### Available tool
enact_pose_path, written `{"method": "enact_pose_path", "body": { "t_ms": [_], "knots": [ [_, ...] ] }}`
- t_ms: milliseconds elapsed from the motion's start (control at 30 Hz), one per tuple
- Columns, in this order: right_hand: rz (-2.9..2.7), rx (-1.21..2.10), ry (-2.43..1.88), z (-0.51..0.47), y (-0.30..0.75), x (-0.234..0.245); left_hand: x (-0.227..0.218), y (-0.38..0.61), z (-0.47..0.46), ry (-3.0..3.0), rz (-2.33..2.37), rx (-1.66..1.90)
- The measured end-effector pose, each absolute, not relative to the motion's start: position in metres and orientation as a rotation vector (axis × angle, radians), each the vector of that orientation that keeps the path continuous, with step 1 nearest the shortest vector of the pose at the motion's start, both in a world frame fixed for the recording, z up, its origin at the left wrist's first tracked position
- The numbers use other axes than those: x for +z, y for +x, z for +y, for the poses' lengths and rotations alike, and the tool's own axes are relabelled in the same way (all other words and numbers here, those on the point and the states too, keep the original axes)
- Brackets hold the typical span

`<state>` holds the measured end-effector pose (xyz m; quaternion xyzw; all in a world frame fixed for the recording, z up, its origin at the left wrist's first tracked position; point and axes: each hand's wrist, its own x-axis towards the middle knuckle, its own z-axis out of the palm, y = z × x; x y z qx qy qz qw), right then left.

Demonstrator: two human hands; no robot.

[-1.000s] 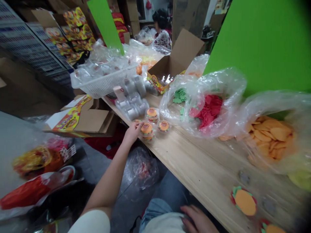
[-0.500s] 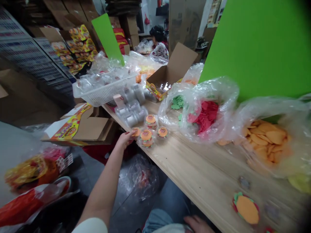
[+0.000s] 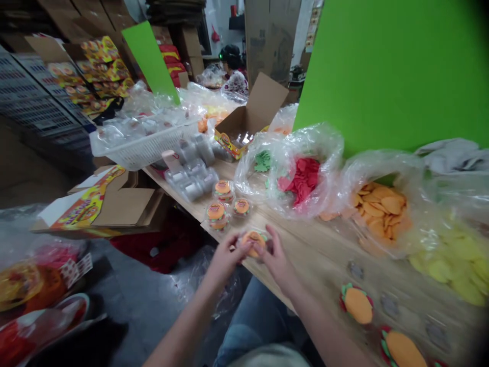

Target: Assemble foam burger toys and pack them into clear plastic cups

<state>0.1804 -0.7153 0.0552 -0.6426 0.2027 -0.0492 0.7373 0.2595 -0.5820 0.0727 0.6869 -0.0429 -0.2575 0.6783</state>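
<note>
My left hand [image 3: 225, 255] and my right hand [image 3: 278, 260] meet at the near edge of the wooden table [image 3: 328, 265]. Between them they grip a small clear round container with an orange burger-like top [image 3: 252, 241]. Both hands have fingers curled round it. Three more such burger containers [image 3: 225, 204] stand on the table just beyond, to the left. Empty clear containers [image 3: 193, 176] lie further back.
Clear bags hold red and green foam pieces [image 3: 301, 176], orange discs [image 3: 378, 204] and yellow pieces [image 3: 458, 260]. Assembled foam burgers [image 3: 357, 305] lie at the right. A white basket [image 3: 148, 142], an open cardboard box [image 3: 248, 117] and green boards [image 3: 382, 66] stand behind. Another person sits far back.
My left hand has drawn back from the group of containers with one of them. My right hand has risen from my lap to join it. The view has shifted right.
</note>
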Motion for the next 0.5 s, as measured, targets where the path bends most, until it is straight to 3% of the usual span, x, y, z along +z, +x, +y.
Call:
{"method": "enact_pose_path", "body": {
  "t_ms": [267,500],
  "knots": [
    [0.573,-0.152,-1.388,-0.753,0.283,0.046,0.016,0.263,-0.602,1.157,0.273,-0.437],
    [0.509,-0.139,-1.529,-0.744,0.364,0.037,0.01,0.287,-0.582,1.077,0.399,-0.325]
  ]
}}
